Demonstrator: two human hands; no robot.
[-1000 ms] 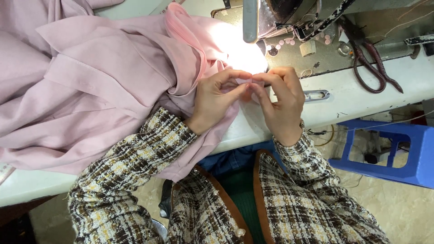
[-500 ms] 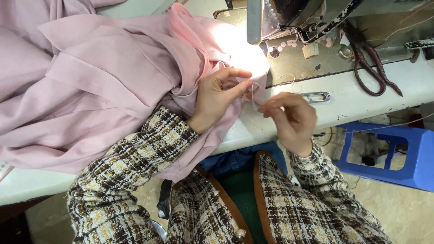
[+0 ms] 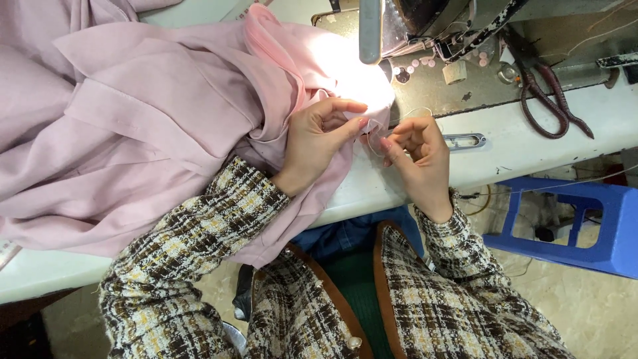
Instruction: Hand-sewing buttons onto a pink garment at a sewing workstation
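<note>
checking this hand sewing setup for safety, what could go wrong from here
The thread loops loosely above the right hand and might tangle. The left hand pinches the pink fabric close to the right fingertips, so a prick seems possible. The scissors lie near the table edge and could be knocked off.

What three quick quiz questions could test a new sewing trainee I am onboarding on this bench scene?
1. True or false: the left hand pinches the pink fabric garment.
2. What does the right hand hold? A. a thin pale thread B. a ruler C. a brush
3. Fill in: the dark red-handled scissors lie on the white sewing table, to the ____ of the hands.

Key: 1 true; 2 A; 3 right.
</note>
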